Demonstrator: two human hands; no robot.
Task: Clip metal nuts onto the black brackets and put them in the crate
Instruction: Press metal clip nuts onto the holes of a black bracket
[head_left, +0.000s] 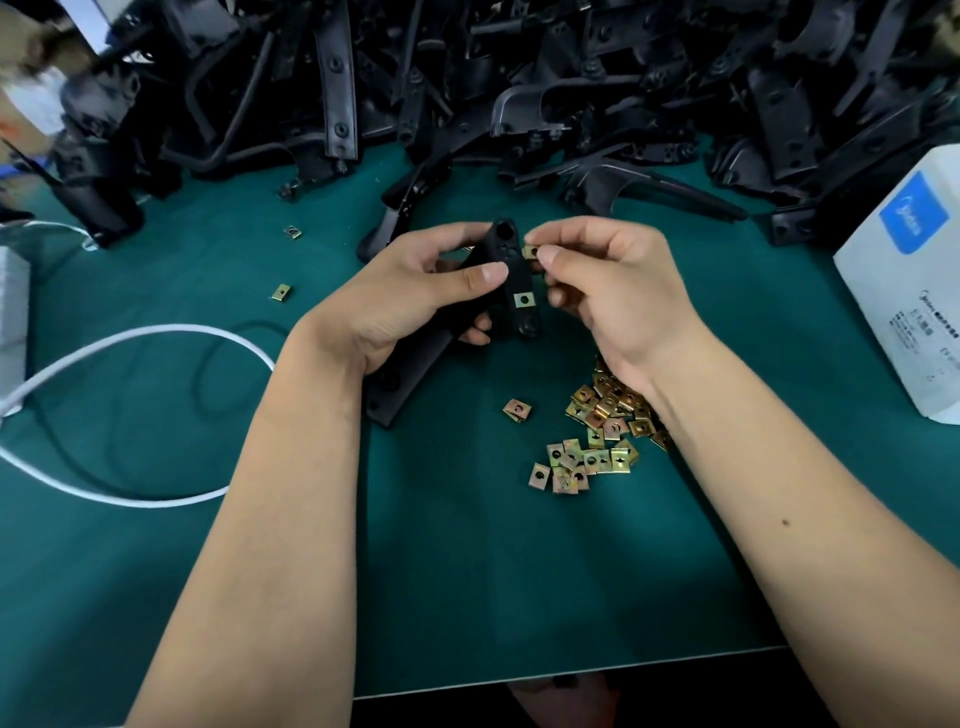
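- loose metal nuts (597, 431) heaped on green mat (467, 571), nearest the viewer, just below held bracket (511, 291)
- left hand (395, 306) wraps bracket's lower arm, thumb pressed across its front, fingers curled behind
- one clipped nut (523, 299) already on bracket, just right of left thumb tip
- right hand (608, 291) pinches nut (531, 252) between thumb and forefinger, touching bracket's upper right edge
- two stray nuts (281, 292) left of bracket
- bracket pile (519, 78) beyond bracket, far side
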